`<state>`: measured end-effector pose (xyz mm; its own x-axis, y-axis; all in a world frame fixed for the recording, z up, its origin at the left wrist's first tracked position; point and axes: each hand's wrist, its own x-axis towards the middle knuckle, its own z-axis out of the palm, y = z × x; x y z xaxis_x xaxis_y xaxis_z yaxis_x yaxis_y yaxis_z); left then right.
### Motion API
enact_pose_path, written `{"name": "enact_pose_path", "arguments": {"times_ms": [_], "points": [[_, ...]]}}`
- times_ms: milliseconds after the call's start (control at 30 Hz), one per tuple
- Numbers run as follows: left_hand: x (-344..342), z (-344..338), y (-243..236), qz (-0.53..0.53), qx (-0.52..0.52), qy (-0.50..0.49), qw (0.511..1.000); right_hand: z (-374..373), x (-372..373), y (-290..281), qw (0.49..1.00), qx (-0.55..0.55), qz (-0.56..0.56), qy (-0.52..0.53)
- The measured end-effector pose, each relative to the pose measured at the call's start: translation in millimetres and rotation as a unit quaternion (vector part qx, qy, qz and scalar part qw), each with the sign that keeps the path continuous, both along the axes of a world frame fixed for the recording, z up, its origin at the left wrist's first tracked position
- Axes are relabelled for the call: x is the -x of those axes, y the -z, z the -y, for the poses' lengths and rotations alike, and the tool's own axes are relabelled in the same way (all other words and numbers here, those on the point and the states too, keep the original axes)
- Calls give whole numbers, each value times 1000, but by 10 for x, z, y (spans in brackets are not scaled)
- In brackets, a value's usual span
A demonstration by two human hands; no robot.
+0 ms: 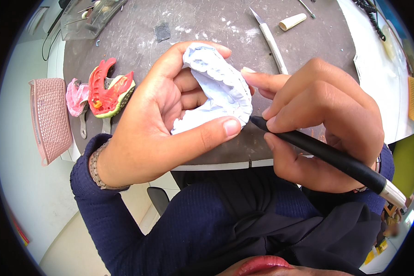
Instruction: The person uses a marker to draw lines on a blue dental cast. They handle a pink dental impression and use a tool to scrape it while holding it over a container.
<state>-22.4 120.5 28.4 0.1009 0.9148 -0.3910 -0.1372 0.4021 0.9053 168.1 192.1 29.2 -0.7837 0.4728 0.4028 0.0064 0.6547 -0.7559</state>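
Note:
My left hand (147, 124) is closed around a pale blue-white plaster dental cast (221, 92), a horseshoe-shaped arch with tooth shapes along it. The thumb presses on its near edge and the fingers support it from behind. My right hand (326, 119) grips a black pen (326, 149) with a silver end. The pen's tip points at the right rim of the cast, very close to it; whether it touches I cannot tell. My right forefinger reaches toward the cast's right side.
Left on the dark table (207, 18) lie a red and green dental impression in a tray (108, 89) and a pink one (77, 96), beside a woven pink basket (51, 119). A craft knife (271, 46) and its cream cap (292, 21) lie at the back. A clear box (85, 20) holds tools.

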Motion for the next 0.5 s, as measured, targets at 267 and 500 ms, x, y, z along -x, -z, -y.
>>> {"name": "enact_pose_path", "arguments": {"times_ms": [267, 500], "points": [[8, -7, 5, 11, -1, -2, 1000, 119, 119, -7, 987, 95, -109, 71], [51, 12, 28, 49, -3, 1, 999, 26, -10, 58, 995, 80, -48, 32]]}}
